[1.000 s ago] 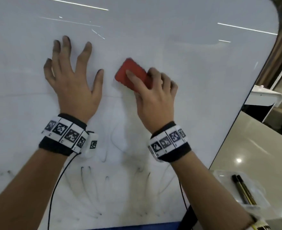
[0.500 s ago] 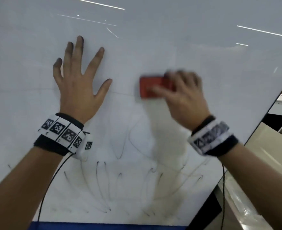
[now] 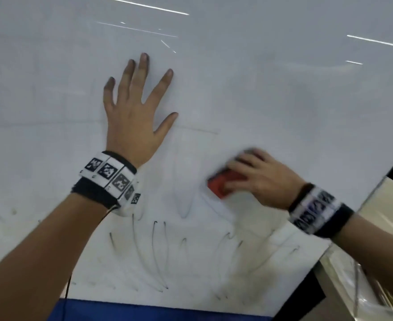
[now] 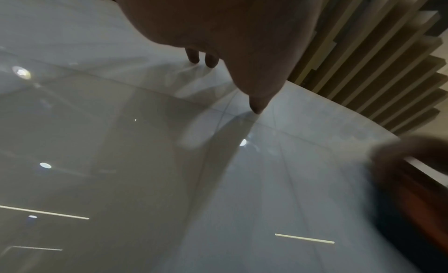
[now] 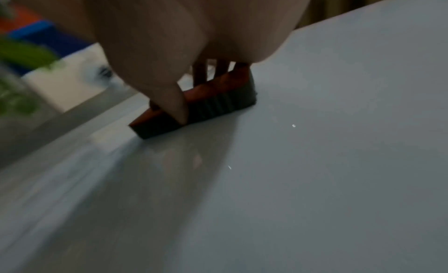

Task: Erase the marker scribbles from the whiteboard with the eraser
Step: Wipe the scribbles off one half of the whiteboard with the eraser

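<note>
The left hand (image 3: 135, 119) lies flat on the whiteboard (image 3: 271, 93) with its fingers straight and spread, holding nothing; judged from that pose, it braces the board, and the fingertips look smudged dark. Below and to the right of it, faint grey streaks and a row of thin looping scribbles (image 3: 158, 256) run along the lower part of the board, so a fair share of erasing seems left there, while the upper board looks mostly wiped. Further right, the right hand (image 3: 260, 179) grips the eraser (image 3: 221, 185), a red block with a dark felt underside that sits flat on the board, above the remaining loops. In the right wrist view the thumb (image 5: 174, 104) presses one long side of the eraser (image 5: 218, 97) and the other fingers curl over the top to the far side. The eraser looks light and stiff in its body, with a soft pad beneath, so it should slide easily on the glossy, slippery surface; a pinch across the long sides, as here, seems the best hold, since it keeps the pad level. The board itself looks rigid but smooth enough to shift under pressure, which is probably why the flat hand steadies it. At the far right, past the board's edge, is a pale table (image 3: 385, 202).
</note>
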Available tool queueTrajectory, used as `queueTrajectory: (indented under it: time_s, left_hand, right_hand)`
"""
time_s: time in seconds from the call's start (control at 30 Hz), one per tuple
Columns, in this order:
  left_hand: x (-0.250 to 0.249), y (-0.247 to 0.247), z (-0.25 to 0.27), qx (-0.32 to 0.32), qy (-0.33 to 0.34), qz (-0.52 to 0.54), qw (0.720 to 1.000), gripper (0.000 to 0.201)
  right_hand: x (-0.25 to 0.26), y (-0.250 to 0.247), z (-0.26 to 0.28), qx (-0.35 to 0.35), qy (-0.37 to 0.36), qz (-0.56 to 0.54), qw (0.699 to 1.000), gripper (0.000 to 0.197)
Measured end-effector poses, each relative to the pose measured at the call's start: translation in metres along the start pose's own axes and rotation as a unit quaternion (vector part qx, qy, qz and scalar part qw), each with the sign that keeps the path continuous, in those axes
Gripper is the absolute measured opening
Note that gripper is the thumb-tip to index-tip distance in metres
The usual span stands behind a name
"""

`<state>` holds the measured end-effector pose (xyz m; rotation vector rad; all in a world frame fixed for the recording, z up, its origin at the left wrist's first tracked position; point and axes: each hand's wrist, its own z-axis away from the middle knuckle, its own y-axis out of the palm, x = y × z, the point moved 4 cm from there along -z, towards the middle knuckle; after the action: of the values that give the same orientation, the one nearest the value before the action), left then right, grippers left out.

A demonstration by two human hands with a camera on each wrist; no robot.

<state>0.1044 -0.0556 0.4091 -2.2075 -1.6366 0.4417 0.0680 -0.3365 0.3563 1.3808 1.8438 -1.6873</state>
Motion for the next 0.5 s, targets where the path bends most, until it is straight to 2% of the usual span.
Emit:
queueTrajectory:
  time_s: [0.07, 0.13, 0.2, 0.27, 0.3, 0.37, 0.43, 0.5]
  left_hand:
    - [0.000, 0.001, 0.003, -0.007, -0.003, 0.011, 1.000, 0.065]
    - [0.003, 0.002, 0.005, -0.010, -0.006, 0.013, 1.000, 0.065]
    - [0.005, 0.002, 0.005, -0.010, -0.009, 0.006, 1.000, 0.065]
    - [0.008, 0.002, 0.005, -0.010, -0.009, -0.007, 1.000, 0.065]
    - [0.009, 0.001, 0.005, -0.011, -0.008, -0.012, 1.000, 0.065]
    - [0.011, 0.002, 0.005, -0.010, -0.003, -0.021, 1.000, 0.064]
    - [0.010, 0.004, 0.006, -0.009, -0.001, -0.026, 1.000, 0.063]
    - [0.005, 0.007, 0.007, -0.011, -0.005, -0.018, 1.000, 0.063]
  right_hand:
    - [-0.032, -0.035, -0.042, -0.082, 0.096, 0.010, 0.992, 0.042]
    - [-0.064, -0.065, -0.075, -0.161, 0.218, 0.007, 0.963, 0.039]
    - [-0.075, -0.075, -0.085, -0.204, 0.280, -0.001, 0.938, 0.038]
    - [-0.056, -0.052, -0.068, -0.208, 0.240, -0.006, 0.948, 0.037]
    - [-0.037, -0.031, -0.050, -0.175, 0.183, -0.020, 0.967, 0.038]
    - [0.006, 0.012, -0.004, -0.044, 0.037, -0.033, 0.998, 0.041]
    - [0.025, 0.032, 0.022, 0.062, -0.060, -0.040, 0.995, 0.040]
    - [0.019, 0.023, 0.009, 0.078, -0.086, -0.046, 0.992, 0.039]
